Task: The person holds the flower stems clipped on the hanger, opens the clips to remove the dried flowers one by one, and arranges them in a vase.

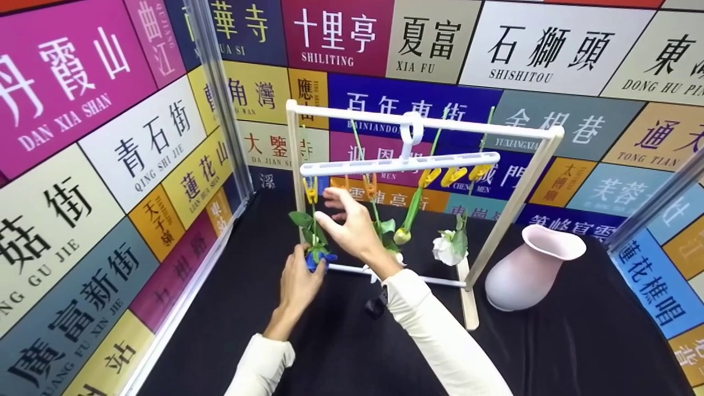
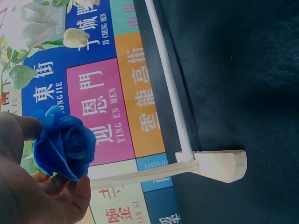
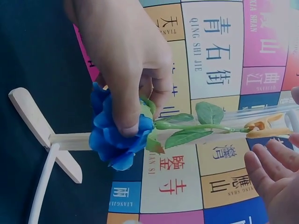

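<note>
A blue rose (image 1: 320, 258) hangs head down, its leafy stem in a yellow-orange clip (image 3: 261, 128) at the left end of the white hanger bar (image 1: 396, 164). My left hand (image 1: 301, 278) grips the bloom from below, thumb and fingers around its petals, as the left wrist view also shows. My right hand (image 1: 355, 226) is raised just right of the stem, below the bar. Its fingers (image 3: 275, 158) are spread loosely beside the clip and hold nothing.
A wooden frame (image 1: 500, 214) carries the hanger. Along the bar hang a pale yellow tulip (image 1: 403, 235), a white flower (image 1: 448, 248) and yellow clips (image 1: 454, 176). A pink-white vase (image 1: 528, 269) stands right of the frame on the black cloth (image 1: 352, 352). Sign-covered walls surround it.
</note>
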The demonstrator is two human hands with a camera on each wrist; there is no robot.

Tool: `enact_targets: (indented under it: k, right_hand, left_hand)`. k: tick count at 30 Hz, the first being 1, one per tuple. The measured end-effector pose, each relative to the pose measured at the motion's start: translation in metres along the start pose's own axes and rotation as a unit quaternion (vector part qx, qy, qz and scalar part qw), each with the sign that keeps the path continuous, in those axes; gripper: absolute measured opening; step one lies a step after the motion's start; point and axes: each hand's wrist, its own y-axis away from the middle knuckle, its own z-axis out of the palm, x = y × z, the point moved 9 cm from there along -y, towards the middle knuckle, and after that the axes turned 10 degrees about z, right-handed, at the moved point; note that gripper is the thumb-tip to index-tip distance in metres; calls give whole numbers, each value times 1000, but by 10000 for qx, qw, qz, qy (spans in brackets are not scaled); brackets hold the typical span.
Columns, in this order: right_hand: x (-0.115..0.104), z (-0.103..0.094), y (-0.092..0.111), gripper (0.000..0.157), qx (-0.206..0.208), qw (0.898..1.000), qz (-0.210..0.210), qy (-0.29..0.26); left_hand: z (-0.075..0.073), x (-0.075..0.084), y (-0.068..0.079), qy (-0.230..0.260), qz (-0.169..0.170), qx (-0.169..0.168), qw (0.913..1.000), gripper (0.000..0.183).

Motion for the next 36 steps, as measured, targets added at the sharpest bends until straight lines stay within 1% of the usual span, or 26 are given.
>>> enact_targets:
  k: [3,5,11,19,22,28,32,36]
  right_hand:
    - [1,1,-4,50,22,9999,112,-34]
    - [2,2,-6,51,28,9998,163,-106]
    - [3,5,-12,51,124,9990,235,-352]
    - [8,10,-18,50,217,9953,484,-815]
    - [10,12,-20,49,321,9939,531,-907]
    - [11,16,-26,45,560,9901,563,-1161]
    - [6,15,-27,39,839,9893,494,-1083]
    - [0,12,-27,34,1204,9878,343,-927]
  left_hand:
    - [-1,-1,0,-27,-59,-72,10000,45]
    - [-1,-1,0,-65,-35,-87,9999,45]
    - [-4,0,-1,-129,128,-50,9998,45]
    - [-6,0,-1,-175,336,-67,9993,44]
    - [-7,-1,-1,-190,376,-88,9991,43]
    - [-8,-6,-1,-279,334,-167,9989,43]
    - [-9,-6,-1,-291,388,-153,9987,42]
    - [-11,-4,-2,-300,532,-83,9981,42]
